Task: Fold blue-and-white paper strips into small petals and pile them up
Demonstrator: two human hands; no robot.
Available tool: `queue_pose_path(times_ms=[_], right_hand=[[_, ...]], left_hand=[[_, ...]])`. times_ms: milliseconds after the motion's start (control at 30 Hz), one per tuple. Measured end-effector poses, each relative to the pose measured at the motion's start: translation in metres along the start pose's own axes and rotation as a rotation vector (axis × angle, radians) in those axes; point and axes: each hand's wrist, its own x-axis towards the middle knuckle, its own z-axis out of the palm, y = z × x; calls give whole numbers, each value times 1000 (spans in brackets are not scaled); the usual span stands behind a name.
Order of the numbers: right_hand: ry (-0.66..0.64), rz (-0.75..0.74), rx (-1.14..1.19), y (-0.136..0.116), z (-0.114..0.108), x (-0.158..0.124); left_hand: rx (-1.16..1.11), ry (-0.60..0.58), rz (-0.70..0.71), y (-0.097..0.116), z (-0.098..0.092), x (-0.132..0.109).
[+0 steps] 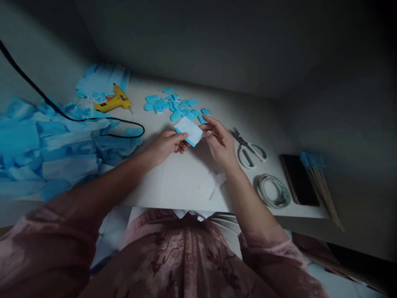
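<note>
Between my hands, above the middle of the white table, is a small folded piece of white and blue fabric [190,130]. My left hand [170,145] grips its lower left edge, thumb on top and fingers curled beneath. At its right corner, my right hand [218,140] pinches with thumb and fingers close together. Just beyond the piece lie several small cut blue pieces [175,103] in a loose cluster. A pair of scissors [248,150] with white handles rests to the right of my right hand.
A yellow glue gun [115,100] lies back left by stacked masks [102,78]. Blue and white fabric [68,153] is heaped at the left, under a black cable [62,114]. At right are a tape roll [273,191], a dark phone [299,180] and sticks [324,188]. White scraps [214,182] lie near the front.
</note>
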Motion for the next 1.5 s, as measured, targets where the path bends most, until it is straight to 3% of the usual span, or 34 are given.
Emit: queue_pose_path(times_ms=[167, 267, 500, 667, 900, 1167, 1300, 1500], right_hand=[[-145, -295, -333, -10, -8, 1], [-183, -365, -442, -9, -8, 2], [-151, -289, -393, -3, -1, 2], [-125, -246, -320, -2, 2, 2], [-42, -131, -217, -4, 8, -1], [11, 123, 38, -2, 15, -2], [25, 150, 125, 0, 16, 0], [44, 187, 50, -3, 15, 0]], left_hand=[[-100, 11, -3, 7, 2, -1], [-139, 30, -23, 12, 5, -3], [-60, -7, -25, 9, 5, -4], [73, 44, 1, 2, 0, -2], [165, 100, 32, 8, 6, -5], [233, 64, 84, 7, 3, -4], [247, 26, 70, 7, 3, -6], [268, -1, 56, 5, 1, -5]])
